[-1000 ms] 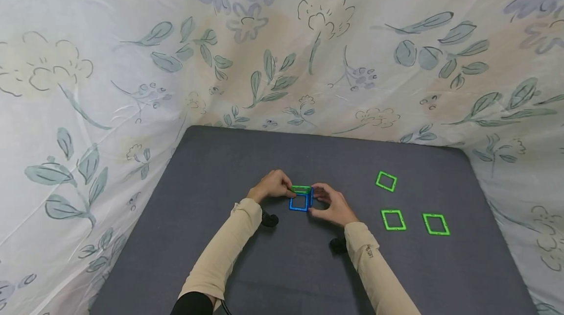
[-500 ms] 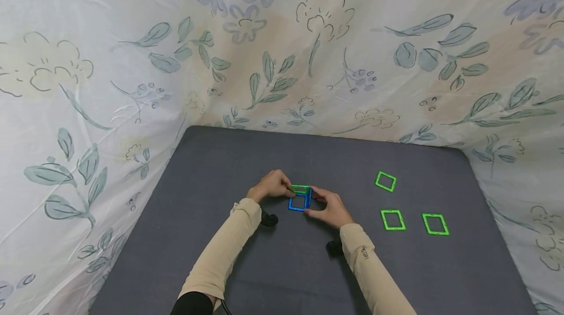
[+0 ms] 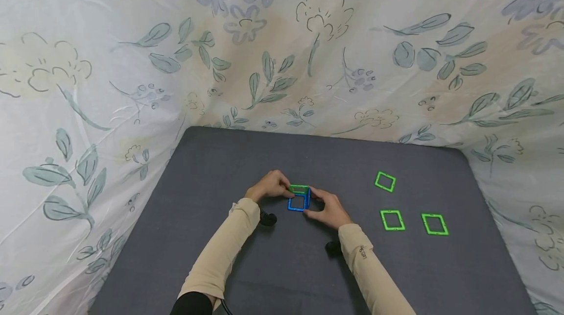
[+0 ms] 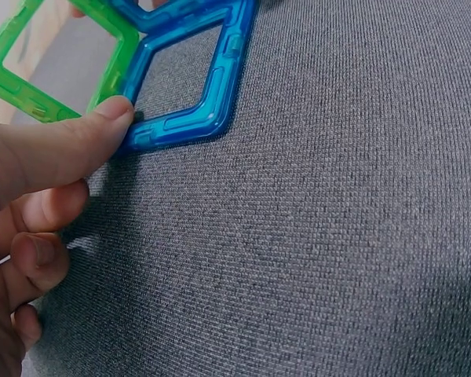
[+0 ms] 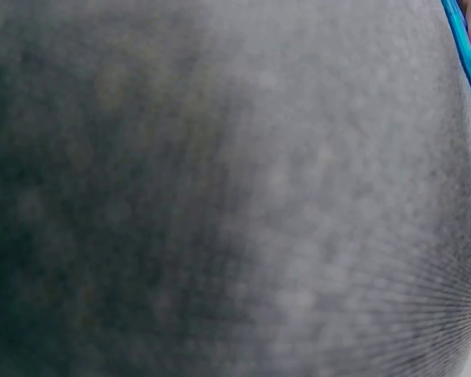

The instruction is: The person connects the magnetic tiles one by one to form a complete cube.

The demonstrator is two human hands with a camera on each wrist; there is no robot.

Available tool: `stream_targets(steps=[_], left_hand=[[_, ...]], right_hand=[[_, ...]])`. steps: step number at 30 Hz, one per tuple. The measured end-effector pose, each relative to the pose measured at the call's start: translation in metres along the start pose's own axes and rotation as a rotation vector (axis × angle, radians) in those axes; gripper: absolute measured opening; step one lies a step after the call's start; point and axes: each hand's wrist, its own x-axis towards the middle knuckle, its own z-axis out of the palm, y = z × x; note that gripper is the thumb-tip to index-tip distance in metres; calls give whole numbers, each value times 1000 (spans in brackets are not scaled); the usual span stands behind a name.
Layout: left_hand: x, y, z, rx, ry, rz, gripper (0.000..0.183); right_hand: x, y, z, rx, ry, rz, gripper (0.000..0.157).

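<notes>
A blue square magnetic tile (image 3: pixel 296 209) lies flat on the dark grey table. A green square magnetic tile (image 3: pixel 299 186) rises from its far edge. My left hand (image 3: pixel 270 185) pinches the green tile near its lower left corner, and the thumb tip meets the seam with the flat blue tile (image 4: pixel 224 78) in the left wrist view. Along the right edge stands a second blue tile (image 3: pixel 309 198), which my right hand (image 3: pixel 329 208) holds between thumb and fingers. Only a fingertip and a strip of blue tile (image 5: pixel 462 39) show in the right wrist view.
Three loose green square tiles lie to the right: a far tile (image 3: pixel 387 175), a nearer tile (image 3: pixel 394 229) and a rightmost tile (image 3: pixel 437 233). Behind the table (image 3: pixel 246 153) hangs a flowered cloth (image 3: pixel 282 36).
My right hand has shifted slightly left with the upright blue tile, closing in against the flat blue tile and the green one. The left hand has stayed almost still.
</notes>
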Motion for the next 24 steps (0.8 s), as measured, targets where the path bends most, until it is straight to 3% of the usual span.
stream_targets(steps=[15, 24], left_hand=[[-4, -3, -5, -17, -39, 37, 20], [2, 15, -23, 3, -74, 148, 30]], right_hand=[[0, 0, 1, -5, 8, 13, 74], [-2, 1, 1, -8, 9, 8, 74]])
